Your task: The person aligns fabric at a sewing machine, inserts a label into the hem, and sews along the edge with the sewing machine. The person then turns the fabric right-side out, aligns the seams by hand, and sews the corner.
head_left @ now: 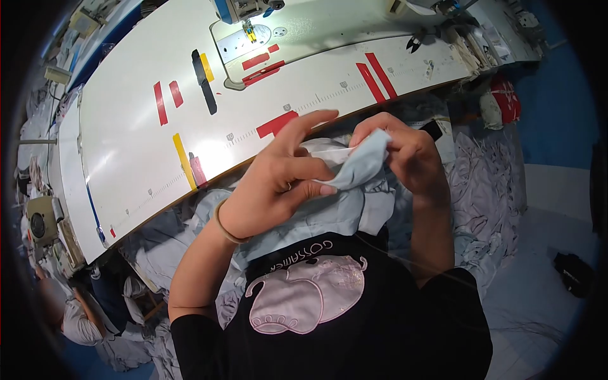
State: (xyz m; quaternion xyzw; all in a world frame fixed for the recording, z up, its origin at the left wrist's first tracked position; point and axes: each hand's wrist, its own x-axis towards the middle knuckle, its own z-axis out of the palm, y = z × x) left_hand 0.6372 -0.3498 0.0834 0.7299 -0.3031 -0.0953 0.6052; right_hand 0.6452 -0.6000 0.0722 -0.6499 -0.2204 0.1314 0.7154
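Between my two hands, over my lap, a light blue cloth piece (pixel 362 163) is stretched and folded. My left hand (pixel 285 174) pinches its left edge between thumb and index finger, with another finger raised toward the table. At the upper right end, my right hand (pixel 405 149) grips the cloth, its fingers curled. A thin white strip (pixel 332 154) runs between the hands. More light blue fabric (pixel 329 215) hangs below them and lies across my lap.
The white sewing table (pixel 139 126) carries red, yellow and black tape strips. A sewing machine (pixel 244 12) stands at the top, thread snips (pixel 413 43) to its right. Garment piles (pixel 484 190) lie at right and below. Another person (pixel 82 320) is at lower left.
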